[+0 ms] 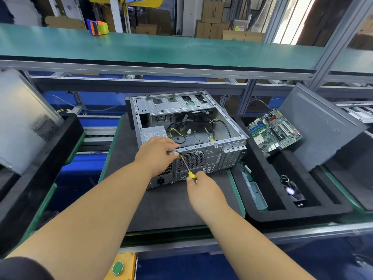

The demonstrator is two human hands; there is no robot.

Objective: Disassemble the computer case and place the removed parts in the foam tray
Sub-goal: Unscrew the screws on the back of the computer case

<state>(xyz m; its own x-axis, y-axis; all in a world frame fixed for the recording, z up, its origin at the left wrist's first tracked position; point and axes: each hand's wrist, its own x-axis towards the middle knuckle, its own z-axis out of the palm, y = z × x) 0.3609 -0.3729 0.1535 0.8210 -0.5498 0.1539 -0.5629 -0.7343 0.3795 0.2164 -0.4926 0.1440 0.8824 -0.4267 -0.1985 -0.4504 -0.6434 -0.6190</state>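
Note:
An open grey computer case (201, 128) lies on its side on a dark mat, its rear panel facing me, with loose cables and a power supply inside. My left hand (157, 152) grips the near top edge of the rear panel. My right hand (203, 190) holds a screwdriver (187, 168) with a yellow and black handle; its tip touches the rear panel close to my left fingers, beside the fan grille. To the right stands the black foam tray (282, 213), holding a green motherboard (275, 131), a small fan (292, 191) and a bluish bracket (256, 196).
A grey side panel (323, 126) leans at the tray's far right. Another metal case (22, 118) in black foam stands at the left. A green shelf (161, 49) runs above, carrying an orange tape dispenser (97, 27). A yellow box with a green button (118, 267) sits at the near edge.

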